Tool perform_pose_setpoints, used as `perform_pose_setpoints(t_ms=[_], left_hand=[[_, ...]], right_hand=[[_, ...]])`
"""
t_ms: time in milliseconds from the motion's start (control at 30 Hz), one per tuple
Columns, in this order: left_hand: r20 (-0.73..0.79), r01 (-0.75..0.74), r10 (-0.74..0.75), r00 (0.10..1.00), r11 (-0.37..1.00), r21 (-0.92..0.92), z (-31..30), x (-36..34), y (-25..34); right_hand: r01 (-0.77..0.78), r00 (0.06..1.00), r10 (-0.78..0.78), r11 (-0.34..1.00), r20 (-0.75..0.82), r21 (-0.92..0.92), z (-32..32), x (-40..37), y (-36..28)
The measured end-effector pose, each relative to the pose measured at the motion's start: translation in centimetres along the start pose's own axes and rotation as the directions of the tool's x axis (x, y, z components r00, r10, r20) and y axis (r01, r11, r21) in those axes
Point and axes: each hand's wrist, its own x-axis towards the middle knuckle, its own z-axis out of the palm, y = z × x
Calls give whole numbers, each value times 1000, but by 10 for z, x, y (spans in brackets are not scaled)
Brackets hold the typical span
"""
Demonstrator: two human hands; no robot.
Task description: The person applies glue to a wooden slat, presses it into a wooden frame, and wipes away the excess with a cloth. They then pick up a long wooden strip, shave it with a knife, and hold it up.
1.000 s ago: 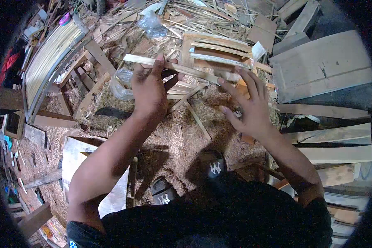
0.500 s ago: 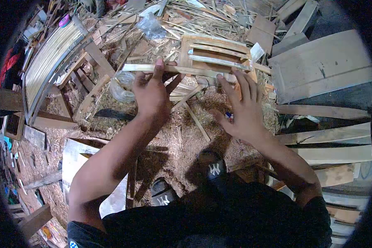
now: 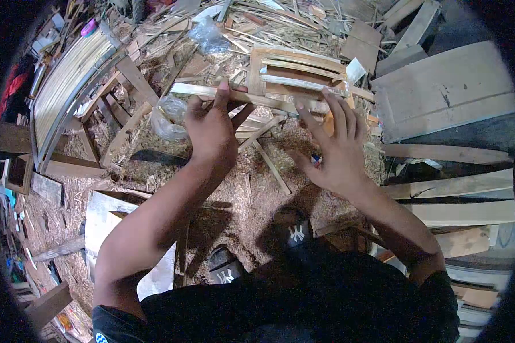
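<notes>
A thin pale wooden strip (image 3: 262, 101) is held between the thumb and fingers of my left hand (image 3: 213, 128), near the strip's left part. At the strip's right end is my right hand (image 3: 340, 148), its fingers spread; the fingertips are at or just over the wood, and contact is hard to make out. Just beyond the strip lies a slatted wooden frame (image 3: 258, 68) with several narrow slats across its opening. Below the strip, loose thin sticks (image 3: 273, 167) rest on the sawdust-covered ground.
Clear plastic bags lie at the left (image 3: 169, 118) and at the top (image 3: 210, 35). A curved slatted piece (image 3: 68, 86) stands at the left. Wide boards (image 3: 446, 91) and long planks (image 3: 460, 214) are at the right. A whitish box-like piece (image 3: 102, 223) sits lower left.
The strip has tilted slightly, its left end a little higher and its right end lower. My right hand's fingers have shifted slightly; my left hand keeps its hold.
</notes>
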Motion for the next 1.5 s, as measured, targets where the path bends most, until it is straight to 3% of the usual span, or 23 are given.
perform_pose_setpoints(t_ms=[367, 467, 533, 733, 833, 967, 1133, 1333, 1433, 1500], left_hand=[[39, 45, -42, 998, 995, -88, -17, 12, -7], [55, 76, -78, 995, 996, 43, -17, 10, -8], [71, -66, 61, 996, 996, 64, -13, 10, -8], [16, 19, -19, 1000, 1000, -23, -10, 10, 1], [-7, -44, 44, 999, 999, 17, -7, 6, 2], [-3, -2, 2, 1000, 1000, -26, -5, 5, -1], [63, -3, 0, 998, 999, 45, -11, 8, -8], [1, 30, -30, 1000, 999, -32, -8, 5, -3], [-10, 21, -21, 1000, 1000, 23, -11, 9, 1], [-11, 6, -5, 1000, 1000, 23, -9, 9, 0]], right_hand=[[15, 1000, -15, 999, 4, -42, 8, -6, 13], [-3, 1000, 2, 999, -3, -39, 6, -5, 12], [-7, 1000, 7, 999, 1, -39, 4, -3, 10], [42, 999, -42, 999, -12, -24, 4, -3, 12], [33, 999, -32, 997, 14, -73, 6, -6, 15], [-5, 1000, 6, 998, 8, -62, 6, -5, 14], [13, 1000, -13, 1000, 11, -22, 4, -1, 11], [51, 999, -51, 998, 12, -47, 8, -5, 20], [2, 1000, -3, 998, -3, -59, 15, -9, 30], [-1, 999, 2, 1000, -47, 14, 16, -9, 32]])
